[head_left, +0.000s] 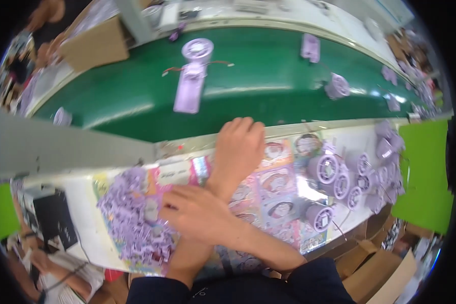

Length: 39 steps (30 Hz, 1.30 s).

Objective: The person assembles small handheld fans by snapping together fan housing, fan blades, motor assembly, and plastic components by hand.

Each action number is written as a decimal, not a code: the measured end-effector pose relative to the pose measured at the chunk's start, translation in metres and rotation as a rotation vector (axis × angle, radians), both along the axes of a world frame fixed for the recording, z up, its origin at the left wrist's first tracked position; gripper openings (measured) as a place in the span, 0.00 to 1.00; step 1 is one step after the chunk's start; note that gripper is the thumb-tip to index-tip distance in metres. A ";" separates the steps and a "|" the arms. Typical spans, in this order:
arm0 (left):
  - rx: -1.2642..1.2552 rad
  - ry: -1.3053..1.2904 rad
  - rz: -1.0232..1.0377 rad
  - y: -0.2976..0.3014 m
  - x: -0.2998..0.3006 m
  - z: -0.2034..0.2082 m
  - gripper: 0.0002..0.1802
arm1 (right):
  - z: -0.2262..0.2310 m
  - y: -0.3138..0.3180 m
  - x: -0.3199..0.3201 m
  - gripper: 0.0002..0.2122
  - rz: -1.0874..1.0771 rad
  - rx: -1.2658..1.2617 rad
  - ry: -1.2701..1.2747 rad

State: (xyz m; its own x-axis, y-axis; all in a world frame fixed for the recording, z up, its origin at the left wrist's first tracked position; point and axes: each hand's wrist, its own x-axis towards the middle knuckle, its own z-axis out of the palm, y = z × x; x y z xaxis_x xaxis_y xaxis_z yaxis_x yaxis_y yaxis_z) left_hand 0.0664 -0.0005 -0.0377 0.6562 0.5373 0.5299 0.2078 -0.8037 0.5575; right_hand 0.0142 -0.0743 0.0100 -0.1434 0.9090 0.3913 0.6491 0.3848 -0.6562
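My forearms cross, the right over the left. My left hand (240, 149) is at the near edge of the green conveyor belt (258, 71), fingers curled and pressed together; anything in them is hidden. My right hand (195, 210) is beside a pile of small purple plastic parts (131, 218), fingers bent; I cannot make out what they hold. Beyond the left hand, a purple handheld fan housing (190, 91) with a round head and thin wires lies on the belt. Several round purple fan heads (323, 168) stand on the table to the right.
A colourful printed sheet (276, 185) covers the tabletop. More purple parts (338, 86) are spread along the belt. Grey panels (96, 144) and a green panel (423, 175) flank the workplace. Cardboard boxes (375, 268) stand at lower right, a black box (54, 220) at left.
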 end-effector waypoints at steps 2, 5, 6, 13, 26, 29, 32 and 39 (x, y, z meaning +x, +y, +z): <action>-0.027 0.024 0.003 0.001 -0.004 0.005 0.03 | 0.003 0.002 -0.004 0.09 -0.026 0.016 0.096; -0.038 0.027 -0.018 0.001 -0.002 0.009 0.04 | 0.009 0.004 0.010 0.08 0.013 -0.008 0.347; -0.071 0.057 -0.018 0.001 -0.003 0.011 0.04 | 0.012 0.005 0.019 0.07 0.001 -0.007 0.573; -0.244 0.088 -0.028 0.004 -0.008 0.000 0.07 | 0.002 0.002 0.101 0.06 -0.742 0.155 1.039; -0.079 -0.378 0.125 -0.005 -0.002 0.035 0.06 | -0.028 0.014 0.144 0.15 -0.871 0.108 0.671; 0.006 -0.440 0.143 -0.015 0.000 0.055 0.06 | -0.030 0.013 0.145 0.14 -0.884 0.125 0.671; 0.015 -0.395 0.027 -0.017 0.028 0.080 0.11 | -0.033 0.006 0.149 0.13 -0.795 0.093 0.685; 0.234 0.389 -0.172 -0.013 0.179 0.121 0.31 | -0.033 0.001 0.146 0.18 -0.582 0.044 0.709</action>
State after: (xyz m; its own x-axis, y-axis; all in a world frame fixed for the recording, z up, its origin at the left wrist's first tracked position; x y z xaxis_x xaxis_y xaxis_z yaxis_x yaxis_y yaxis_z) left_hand 0.2455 -0.0134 0.0832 0.8982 0.2993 0.3219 0.2182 -0.9393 0.2647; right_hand 0.1601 -0.0736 -0.0229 0.6190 0.7449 0.2488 0.1991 0.1576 -0.9672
